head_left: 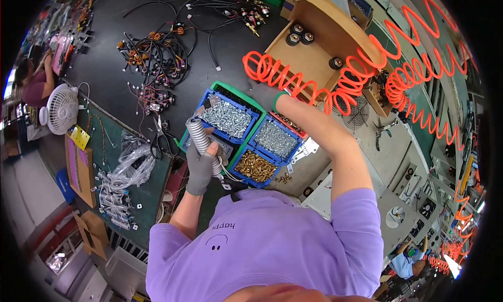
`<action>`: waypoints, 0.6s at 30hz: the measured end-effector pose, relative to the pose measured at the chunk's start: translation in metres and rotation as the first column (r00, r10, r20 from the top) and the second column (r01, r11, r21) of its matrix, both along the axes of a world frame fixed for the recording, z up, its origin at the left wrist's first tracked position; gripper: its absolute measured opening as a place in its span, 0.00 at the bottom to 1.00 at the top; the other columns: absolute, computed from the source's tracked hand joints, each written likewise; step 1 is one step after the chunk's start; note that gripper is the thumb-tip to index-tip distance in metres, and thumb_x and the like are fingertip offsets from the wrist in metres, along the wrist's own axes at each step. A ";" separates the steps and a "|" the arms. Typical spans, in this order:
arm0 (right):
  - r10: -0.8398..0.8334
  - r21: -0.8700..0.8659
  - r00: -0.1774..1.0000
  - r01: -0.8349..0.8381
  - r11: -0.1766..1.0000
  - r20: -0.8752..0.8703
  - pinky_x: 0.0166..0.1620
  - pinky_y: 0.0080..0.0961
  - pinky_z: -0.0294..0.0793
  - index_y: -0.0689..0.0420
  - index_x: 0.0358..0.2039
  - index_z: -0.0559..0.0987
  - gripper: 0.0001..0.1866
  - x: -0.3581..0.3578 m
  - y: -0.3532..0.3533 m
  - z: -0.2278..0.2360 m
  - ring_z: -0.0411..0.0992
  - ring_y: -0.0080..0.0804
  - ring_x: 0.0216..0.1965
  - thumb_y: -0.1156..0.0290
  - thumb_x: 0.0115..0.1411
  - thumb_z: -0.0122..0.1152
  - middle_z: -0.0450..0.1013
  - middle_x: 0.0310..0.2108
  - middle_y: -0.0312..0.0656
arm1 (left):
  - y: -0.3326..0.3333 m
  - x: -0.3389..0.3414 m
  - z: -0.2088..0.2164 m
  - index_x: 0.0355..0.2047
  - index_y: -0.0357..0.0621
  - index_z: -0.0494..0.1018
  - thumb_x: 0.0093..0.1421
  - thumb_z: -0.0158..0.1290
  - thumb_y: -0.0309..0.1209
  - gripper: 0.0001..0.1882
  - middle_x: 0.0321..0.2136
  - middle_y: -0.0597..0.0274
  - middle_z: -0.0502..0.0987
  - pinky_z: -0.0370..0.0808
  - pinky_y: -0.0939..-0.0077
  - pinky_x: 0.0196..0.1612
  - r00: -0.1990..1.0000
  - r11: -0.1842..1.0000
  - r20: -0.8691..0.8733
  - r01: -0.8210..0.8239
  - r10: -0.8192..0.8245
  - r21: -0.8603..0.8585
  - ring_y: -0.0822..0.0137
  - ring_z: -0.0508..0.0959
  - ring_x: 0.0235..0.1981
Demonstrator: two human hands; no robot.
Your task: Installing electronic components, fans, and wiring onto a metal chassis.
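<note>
My left hand (199, 171), in a grey glove with bare fingertips, is wrapped round a silver ribbed tube (197, 136) that looks like a thick metal coil. Thin wires trail from its lower end. Just right of it stands a green tray (252, 125) with blue bins. One bin holds silver screws (225, 116), another small silver fasteners (275, 139), a third brass-coloured fittings (255, 165). My right hand (265, 96), also gloved, reaches over the tray's far right corner, near a bin of dark screws (230, 96). Its fingers blend into the dark table and do not show clearly.
Red coiled air hoses (293, 82) cross the right side. A cardboard box (319, 45) holds dark round parts. Cable bundles (157, 55) and scissors (157, 138) lie on the table. A white fan (62, 109) stands left; co-workers sit at far left (39, 82) and lower right (408, 262).
</note>
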State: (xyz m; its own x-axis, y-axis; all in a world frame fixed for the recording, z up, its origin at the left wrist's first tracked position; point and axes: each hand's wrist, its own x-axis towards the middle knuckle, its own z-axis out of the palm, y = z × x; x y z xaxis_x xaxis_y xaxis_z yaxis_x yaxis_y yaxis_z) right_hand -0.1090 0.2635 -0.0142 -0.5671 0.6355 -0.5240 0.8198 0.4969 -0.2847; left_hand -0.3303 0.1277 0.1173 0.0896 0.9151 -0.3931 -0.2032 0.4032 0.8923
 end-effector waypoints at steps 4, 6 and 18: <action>0.034 0.067 0.975 -0.020 0.998 -0.220 0.49 0.38 0.70 0.50 0.55 0.66 0.27 0.009 0.003 -0.017 0.71 0.50 0.44 0.70 0.52 0.54 0.58 0.55 0.55 | 0.005 0.002 -0.007 0.50 0.33 0.60 0.59 0.48 0.28 0.20 0.18 0.61 0.69 0.71 0.76 0.20 1.000 0.999 0.015 -0.021 0.021 -0.028 0.70 0.72 0.16; 0.033 0.082 0.961 -0.010 0.997 -0.276 0.48 0.38 0.71 0.51 0.54 0.67 0.26 0.010 0.005 -0.021 0.72 0.50 0.43 0.69 0.52 0.53 0.60 0.54 0.55 | 0.008 0.007 -0.006 0.50 0.33 0.60 0.59 0.48 0.27 0.20 0.18 0.60 0.69 0.71 0.76 0.20 1.000 1.000 0.013 -0.002 0.002 -0.029 0.70 0.72 0.17; -0.557 -0.197 0.648 0.543 0.816 -0.519 0.41 0.34 0.70 0.58 0.40 0.72 0.12 -0.006 -0.008 -0.008 0.72 0.43 0.37 0.68 0.56 0.50 0.70 0.34 0.50 | 0.000 0.022 0.001 0.49 0.32 0.60 0.59 0.49 0.29 0.21 0.19 0.60 0.68 0.72 0.74 0.20 1.000 1.000 0.027 0.012 -0.012 -0.002 0.68 0.72 0.17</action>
State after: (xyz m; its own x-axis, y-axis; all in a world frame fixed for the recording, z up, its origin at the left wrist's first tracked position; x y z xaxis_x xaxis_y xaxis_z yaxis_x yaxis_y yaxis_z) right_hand -0.1147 0.2558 -0.0218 -0.3017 0.9154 -0.2663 0.6493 -0.0072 -0.7605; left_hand -0.3085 0.1273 0.1180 0.1111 0.9130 -0.3925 -0.2223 0.4078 0.8856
